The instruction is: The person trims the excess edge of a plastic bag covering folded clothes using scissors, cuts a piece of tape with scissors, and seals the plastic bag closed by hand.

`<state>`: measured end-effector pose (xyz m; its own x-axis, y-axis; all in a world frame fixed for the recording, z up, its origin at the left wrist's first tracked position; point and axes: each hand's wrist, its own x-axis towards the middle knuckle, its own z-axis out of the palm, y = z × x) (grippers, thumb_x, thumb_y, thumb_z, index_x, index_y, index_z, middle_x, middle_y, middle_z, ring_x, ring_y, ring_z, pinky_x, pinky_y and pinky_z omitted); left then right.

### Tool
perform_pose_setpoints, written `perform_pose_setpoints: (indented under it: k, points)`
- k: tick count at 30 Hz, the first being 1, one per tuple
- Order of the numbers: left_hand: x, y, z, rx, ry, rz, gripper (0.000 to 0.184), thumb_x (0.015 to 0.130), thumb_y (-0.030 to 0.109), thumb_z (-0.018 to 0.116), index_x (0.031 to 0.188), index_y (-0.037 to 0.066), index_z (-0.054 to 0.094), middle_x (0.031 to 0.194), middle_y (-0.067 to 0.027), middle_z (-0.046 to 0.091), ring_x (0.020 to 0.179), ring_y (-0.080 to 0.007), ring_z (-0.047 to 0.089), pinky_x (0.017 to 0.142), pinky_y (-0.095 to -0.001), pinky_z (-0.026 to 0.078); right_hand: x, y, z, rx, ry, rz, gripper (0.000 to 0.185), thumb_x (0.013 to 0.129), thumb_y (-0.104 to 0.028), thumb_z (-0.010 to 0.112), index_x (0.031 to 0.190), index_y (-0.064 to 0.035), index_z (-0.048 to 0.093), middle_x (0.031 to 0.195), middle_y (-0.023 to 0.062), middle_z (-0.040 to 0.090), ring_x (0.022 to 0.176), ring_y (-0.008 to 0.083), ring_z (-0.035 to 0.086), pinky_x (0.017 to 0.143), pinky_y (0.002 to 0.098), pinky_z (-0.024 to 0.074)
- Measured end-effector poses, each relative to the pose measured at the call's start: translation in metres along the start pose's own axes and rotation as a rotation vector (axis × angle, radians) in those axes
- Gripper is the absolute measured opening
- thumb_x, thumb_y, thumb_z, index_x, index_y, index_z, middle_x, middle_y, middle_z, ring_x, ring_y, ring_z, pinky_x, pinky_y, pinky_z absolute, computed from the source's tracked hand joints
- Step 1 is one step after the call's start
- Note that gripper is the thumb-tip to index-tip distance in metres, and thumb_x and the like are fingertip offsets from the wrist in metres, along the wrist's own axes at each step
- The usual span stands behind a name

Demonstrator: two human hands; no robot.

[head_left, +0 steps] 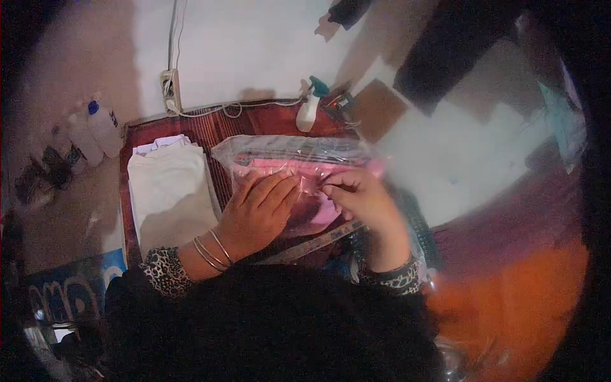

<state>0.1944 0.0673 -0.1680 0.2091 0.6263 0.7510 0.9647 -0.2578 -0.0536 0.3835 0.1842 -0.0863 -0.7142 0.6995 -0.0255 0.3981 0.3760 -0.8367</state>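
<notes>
A clear plastic bag (299, 149) lies on the dark red wooden table, with pink folded cloth (280, 165) inside it. My left hand (258, 210) rests flat on the bag's near left part, fingers stretched out. At the right side of the bag, my right hand (363, 197) has thumb and fingertips pinched together, apparently on the bag's plastic film. The exact bit of film between those fingers is too small to make out. To the left of the bag is a stack of folded white cloth (172, 191), close to my left forearm.
A spray bottle with a green head (310, 105) stands at the table's back edge. Behind it a power socket (170, 89) with white cables hangs on the wall. Several bottles (95, 130) are at the far left. Another person's hand (328, 28) shows at the top.
</notes>
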Motion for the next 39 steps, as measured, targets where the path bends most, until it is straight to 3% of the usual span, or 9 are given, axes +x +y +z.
perform_pose_setpoints:
  k: [8, 13, 16, 23, 25, 29, 34, 37, 39]
  points:
    - [0.001, -0.002, 0.002, -0.035, 0.033, 0.045, 0.050, 0.068, 0.017, 0.069, 0.115, 0.003, 0.059, 0.124, -0.0094, 0.054, 0.118, -0.0265, 0.049, 0.100, -0.0468, 0.038, -0.003, 0.013, 0.013, -0.132, 0.229, -0.099, 0.018, 0.081, -0.016, 0.070, 0.089, -0.0003, 0.069, 0.077, 0.0086, 0.066, 0.070, 0.0177, 0.062, 0.066, 0.0309, 0.0489]
    - [0.001, -0.002, -0.002, -0.041, 0.025, 0.051, 0.051, 0.068, 0.017, 0.068, 0.116, 0.002, 0.059, 0.125, -0.0099, 0.054, 0.118, -0.0266, 0.049, 0.100, -0.0466, 0.038, -0.003, 0.012, 0.025, -0.318, 0.403, -0.125, 0.020, 0.077, -0.022, 0.071, 0.082, -0.0022, 0.068, 0.077, 0.0141, 0.065, 0.071, 0.0290, 0.064, 0.067, 0.0362, 0.0502]
    - [0.003, 0.000, -0.003, -0.016, 0.011, 0.034, 0.041, 0.075, 0.017, 0.063, 0.113, 0.004, 0.062, 0.123, -0.0065, 0.055, 0.118, -0.0221, 0.049, 0.104, -0.0443, 0.034, -0.006, 0.007, 0.038, -0.630, 0.595, -0.214, 0.018, 0.076, -0.022, 0.076, 0.077, -0.0062, 0.068, 0.065, 0.0065, 0.064, 0.054, 0.0170, 0.059, 0.053, 0.0304, 0.0464]
    - [0.004, 0.002, 0.002, 0.037, 0.010, 0.001, 0.034, 0.081, 0.021, 0.059, 0.112, 0.008, 0.063, 0.122, -0.0026, 0.056, 0.119, -0.0175, 0.048, 0.109, -0.0427, 0.028, -0.007, 0.008, 0.034, -0.869, 0.722, -0.314, 0.030, 0.069, -0.033, 0.081, 0.082, -0.0089, 0.069, 0.069, 0.0082, 0.065, 0.061, 0.0265, 0.064, 0.057, 0.0375, 0.0498]
    - [0.005, 0.002, 0.000, 0.015, -0.006, -0.001, 0.036, 0.080, 0.023, 0.060, 0.113, 0.008, 0.063, 0.122, -0.0024, 0.056, 0.119, -0.0175, 0.048, 0.109, -0.0431, 0.028, -0.010, 0.007, 0.023, -0.854, 0.761, -0.119, 0.042, 0.066, -0.035, 0.083, 0.093, -0.0070, 0.067, 0.081, 0.0104, 0.068, 0.073, 0.0279, 0.065, 0.064, 0.0379, 0.0506]
    - [0.007, -0.001, -0.001, -0.021, -0.009, 0.040, 0.053, 0.074, 0.029, 0.068, 0.121, 0.007, 0.058, 0.126, -0.0078, 0.053, 0.118, -0.0256, 0.048, 0.099, -0.0503, 0.035, -0.013, 0.021, 0.002, -0.792, 0.861, -0.209, 0.053, 0.062, -0.042, 0.081, 0.093, -0.0026, 0.062, 0.092, 0.0181, 0.063, 0.085, 0.0346, 0.061, 0.071, 0.0418, 0.0501]
    - [0.028, 0.012, -0.009, 0.031, 0.030, -0.043, 0.054, 0.079, 0.040, 0.065, 0.124, 0.010, 0.056, 0.127, -0.0059, 0.053, 0.117, -0.0262, 0.048, 0.093, -0.0507, 0.035, -0.011, 0.029, 0.020, -0.793, 0.969, -0.445, 0.074, 0.059, -0.038, 0.083, 0.122, -0.0086, 0.057, 0.132, 0.0209, 0.046, 0.124, 0.0422, 0.038, 0.103, 0.0537, 0.0290]
    - [0.057, 0.013, -0.018, 0.058, 0.038, -0.105, 0.054, 0.080, 0.041, 0.064, 0.124, 0.011, 0.056, 0.129, -0.0063, 0.052, 0.117, -0.0262, 0.048, 0.091, -0.0508, 0.035, -0.006, 0.030, 0.032, -0.815, 0.979, -0.460, 0.077, 0.059, -0.040, 0.082, 0.127, -0.0162, 0.055, 0.140, 0.0216, 0.038, 0.131, 0.0443, 0.029, 0.107, 0.0568, 0.0207]
    - [0.064, 0.013, -0.018, 0.040, 0.016, -0.136, 0.053, 0.080, 0.040, 0.064, 0.124, 0.011, 0.056, 0.130, -0.0068, 0.051, 0.117, -0.0260, 0.048, 0.092, -0.0511, 0.035, -0.014, 0.031, 0.026, -0.888, 0.970, -0.453, 0.085, 0.060, -0.039, 0.083, 0.133, -0.0137, 0.050, 0.143, 0.0239, 0.035, 0.130, 0.0460, 0.032, 0.105, 0.0564, 0.0257]
